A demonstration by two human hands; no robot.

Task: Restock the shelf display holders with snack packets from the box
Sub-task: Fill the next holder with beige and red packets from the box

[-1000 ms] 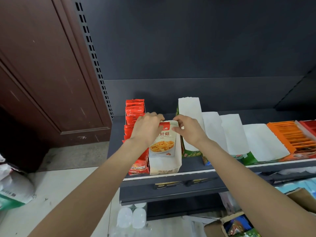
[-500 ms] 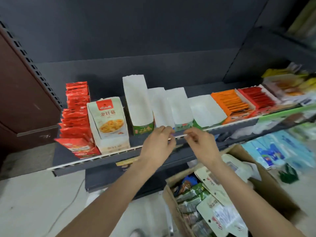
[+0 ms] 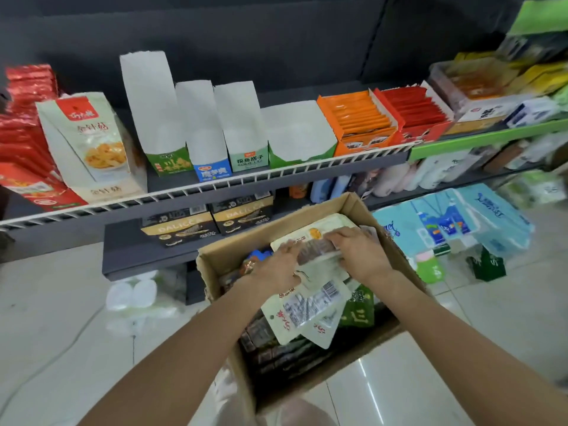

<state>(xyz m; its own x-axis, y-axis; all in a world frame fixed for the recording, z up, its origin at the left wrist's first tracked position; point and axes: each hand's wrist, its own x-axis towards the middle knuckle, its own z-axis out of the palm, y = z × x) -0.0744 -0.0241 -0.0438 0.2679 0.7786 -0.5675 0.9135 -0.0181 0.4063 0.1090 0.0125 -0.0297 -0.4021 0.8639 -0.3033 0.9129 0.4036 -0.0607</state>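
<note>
My hands gone from shelf down into box: left hand, right hand both pinching pale snack packet; next refill begun.

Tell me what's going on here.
A person is restocking a shelf. Both hands, the left hand and the right hand, are down in the cardboard box on the floor, holding a bundle of white snack packets. On the shelf above, several white display holders look empty, while the orange holder holds packets.
</note>
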